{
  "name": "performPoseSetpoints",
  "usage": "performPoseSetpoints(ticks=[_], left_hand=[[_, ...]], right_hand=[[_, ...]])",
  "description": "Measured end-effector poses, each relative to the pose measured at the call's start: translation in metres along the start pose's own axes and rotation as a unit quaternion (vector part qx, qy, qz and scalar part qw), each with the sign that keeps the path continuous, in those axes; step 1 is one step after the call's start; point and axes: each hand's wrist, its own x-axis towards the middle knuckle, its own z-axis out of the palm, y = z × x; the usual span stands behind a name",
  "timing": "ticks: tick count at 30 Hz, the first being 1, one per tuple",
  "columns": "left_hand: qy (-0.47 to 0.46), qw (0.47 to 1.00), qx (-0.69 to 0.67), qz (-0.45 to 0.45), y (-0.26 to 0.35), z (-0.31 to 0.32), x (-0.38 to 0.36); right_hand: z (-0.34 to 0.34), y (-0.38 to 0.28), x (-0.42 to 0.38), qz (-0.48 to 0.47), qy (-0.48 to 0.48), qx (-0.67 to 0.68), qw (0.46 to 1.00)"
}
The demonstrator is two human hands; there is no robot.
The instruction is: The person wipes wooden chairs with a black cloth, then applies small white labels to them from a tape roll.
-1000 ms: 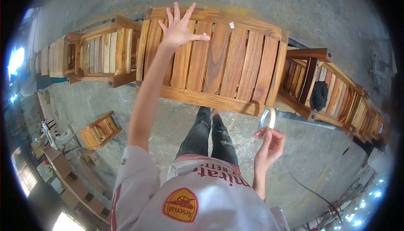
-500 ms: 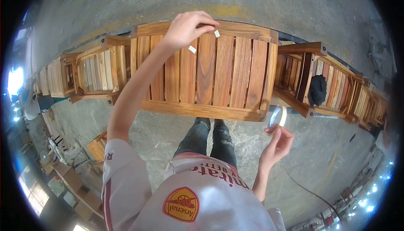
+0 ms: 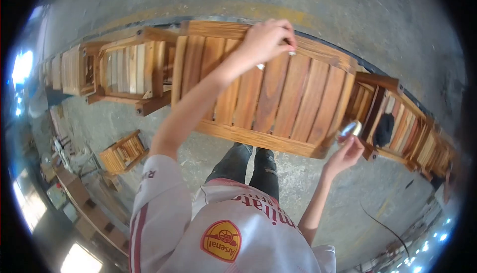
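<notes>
Below me stands a slatted wooden table (image 3: 272, 94). My left hand (image 3: 268, 40) reaches over its far edge, thumb and fingers pinched at a small white piece of tape (image 3: 292, 52). Partly behind that wrist, another small white piece (image 3: 260, 66) lies on the slats. My right hand (image 3: 346, 154) is off the table's near right corner, its fingers closed on the lower rim of a thin roll of tape (image 3: 357, 130). The roll is held upright and looks pale and shiny.
Slatted wooden furniture lines up to the left (image 3: 126, 69) and right (image 3: 397, 119) of the table. A black cloth (image 3: 384, 130) lies on a right-hand piece. A small wooden stool (image 3: 124, 152) stands at lower left; a dark cable (image 3: 385, 223) crosses the concrete floor.
The view has turned, so the table sits tilted and further right. My left hand stays at the same white piece. My right hand has lifted the roll up along the table's right end.
</notes>
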Motion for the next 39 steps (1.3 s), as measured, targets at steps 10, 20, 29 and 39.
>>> performPoseSetpoints(ticks=[10,20,29,39], left_hand=[[0.206,0.961,-0.101,-0.156,0.078,0.002,-0.121],[0.223,0.929,-0.012,-0.294,-0.019,-0.060,-0.180],[0.182,0.944,0.071,-0.265,-0.063,-0.081,-0.136],[0.260,0.924,0.170,-0.221,-0.043,-0.022,-0.082]], right_hand=[[0.031,0.030,0.012,-0.029,0.011,-0.044,0.999],[0.033,0.034,0.017,-0.093,-0.024,-0.148,0.984],[0.037,0.028,0.019,-0.078,-0.029,-0.135,0.987],[0.031,0.031,0.016,-0.022,-0.020,-0.040,0.999]])
